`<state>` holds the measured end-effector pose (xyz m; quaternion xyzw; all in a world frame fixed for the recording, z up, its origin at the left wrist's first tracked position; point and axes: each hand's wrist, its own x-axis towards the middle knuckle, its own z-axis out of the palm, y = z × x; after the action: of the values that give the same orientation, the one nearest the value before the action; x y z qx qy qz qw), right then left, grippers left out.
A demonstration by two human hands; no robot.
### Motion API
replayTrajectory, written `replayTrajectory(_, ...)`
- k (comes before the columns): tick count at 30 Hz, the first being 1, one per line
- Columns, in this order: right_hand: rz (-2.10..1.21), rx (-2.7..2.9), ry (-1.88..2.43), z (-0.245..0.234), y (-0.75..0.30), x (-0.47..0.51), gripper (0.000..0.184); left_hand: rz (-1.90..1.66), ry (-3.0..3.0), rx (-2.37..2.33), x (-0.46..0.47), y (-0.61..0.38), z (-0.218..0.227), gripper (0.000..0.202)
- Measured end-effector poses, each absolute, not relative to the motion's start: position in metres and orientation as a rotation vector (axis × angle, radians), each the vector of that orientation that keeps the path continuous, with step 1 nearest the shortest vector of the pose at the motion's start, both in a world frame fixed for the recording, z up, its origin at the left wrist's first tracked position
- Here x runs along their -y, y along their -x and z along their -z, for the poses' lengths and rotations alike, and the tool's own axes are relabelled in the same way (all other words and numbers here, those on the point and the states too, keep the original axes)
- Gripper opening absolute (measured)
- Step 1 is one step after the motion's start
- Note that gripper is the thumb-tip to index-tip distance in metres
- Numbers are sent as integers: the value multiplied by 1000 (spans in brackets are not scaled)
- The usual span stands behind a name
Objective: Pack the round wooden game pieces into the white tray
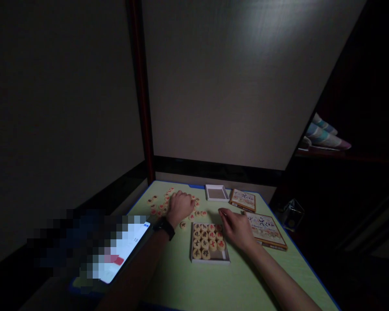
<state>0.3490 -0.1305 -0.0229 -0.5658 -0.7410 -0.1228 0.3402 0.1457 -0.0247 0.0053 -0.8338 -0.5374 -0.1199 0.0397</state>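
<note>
My left hand (180, 205), wearing a dark wristwatch (164, 227), is bent down among loose Chinese chess pieces (161, 207) with red or dark characters. Its fingers are curled together and what lies under them is hidden. A shallow white box (226, 261) stands nearer me, filled with rows of round chess pieces (205, 244); its near right corner shows bare bottom. My right hand (237, 229) is just beside and above the box's far right corner, thumb and fingers pinched together; anything between them is too dark to make out.
At the back of the green table (246, 285) lies a white tray-like box (217, 199). Two printed boxes or lids (243, 199) lie on the right side. A lit phone or tablet (125, 255) is at the left edge. Walls rise behind the table.
</note>
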Motion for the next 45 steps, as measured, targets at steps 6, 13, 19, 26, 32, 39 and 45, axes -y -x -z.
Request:
replayTrajectory(6,337,1918,1494,22,-350,130,32,210,2555,1814,7,-162,-16,29)
replayTrajectory(13,358,1934,1551,23,-351,129,33,47,2564,1890,1,-168,-25,32)
replayTrajectory(19,347,1935,1564,23,-352,128,32,33,2579,1855,-2,-171,-25,32)
replayTrajectory(26,225,1832,1571,19,-351,129,33,217,2626,1675,18,-164,-25,25)
replayTrajectory(32,-395,1541,1401,14,-347,122,31,852,3007,1247,62,-165,-16,18)
replayTrajectory(39,-1021,1333,1130,10,-349,117,42,1240,3185,1142,87,-168,-8,15)
replayTrajectory(45,-1215,1413,1115,0,-353,126,41,1203,3292,1144,92,-163,-9,13)
